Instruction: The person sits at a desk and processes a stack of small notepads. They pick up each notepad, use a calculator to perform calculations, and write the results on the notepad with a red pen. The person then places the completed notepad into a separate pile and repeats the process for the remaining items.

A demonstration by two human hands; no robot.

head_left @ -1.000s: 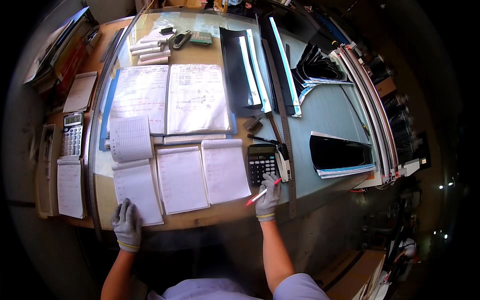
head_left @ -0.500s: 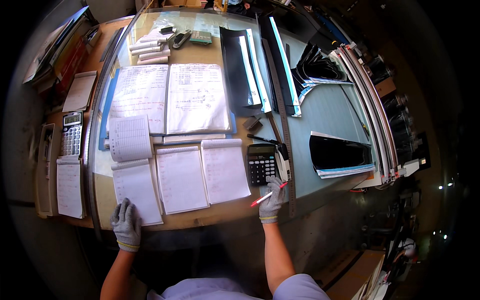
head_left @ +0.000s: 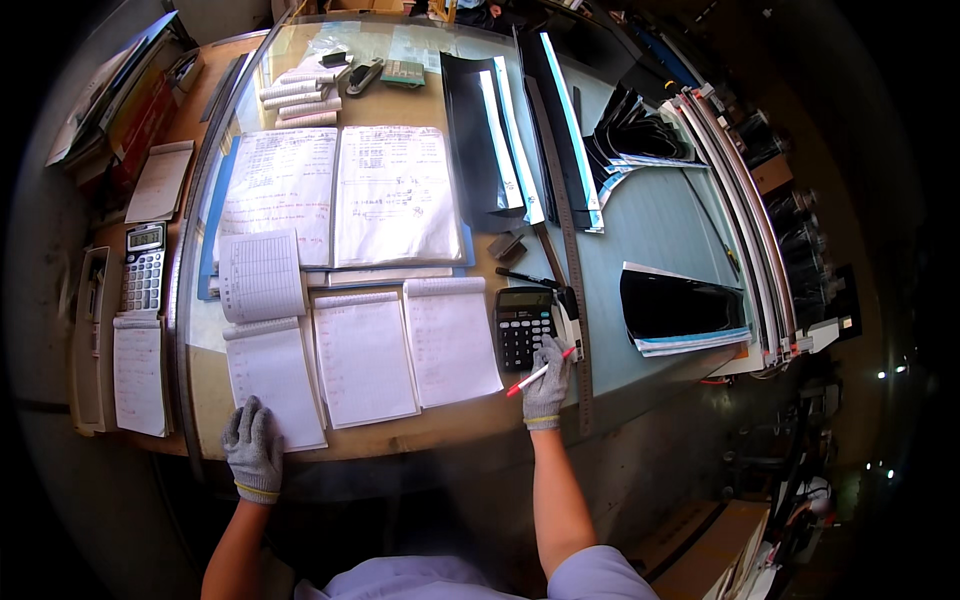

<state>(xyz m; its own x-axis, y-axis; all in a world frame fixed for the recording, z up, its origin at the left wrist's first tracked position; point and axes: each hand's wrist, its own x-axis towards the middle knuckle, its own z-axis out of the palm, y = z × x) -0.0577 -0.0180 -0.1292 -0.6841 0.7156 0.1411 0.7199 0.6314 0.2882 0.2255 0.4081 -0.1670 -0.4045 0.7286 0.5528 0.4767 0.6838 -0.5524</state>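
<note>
My left hand (head_left: 254, 448), in a grey knit glove, lies with its fingers stretched over the lower left corner of a notepad (head_left: 275, 375). That pad's ruled top sheet (head_left: 262, 275) is folded up and back. A white pen with red ends (head_left: 518, 388) slants across my gloved right hand (head_left: 547, 385), held in it. The right fingers reach the lower right keys of a black calculator (head_left: 523, 318); whether they press one I cannot make out. Two more notepads, a middle one (head_left: 364, 360) and a right one (head_left: 450, 345), lie between my hands.
An open blue folder with written sheets (head_left: 395, 200) lies beyond the pads. Right of the calculator are a long ruler (head_left: 572, 270) and black strips with white-blue edges (head_left: 480, 140). A black bundle (head_left: 680, 305) lies farther right. At left are a silver calculator (head_left: 143, 275) and a small pad (head_left: 140, 375).
My right hand has moved slightly away from me, farther onto the calculator's lower right keys, carrying the pen. My left hand stays put on the notepad.
</note>
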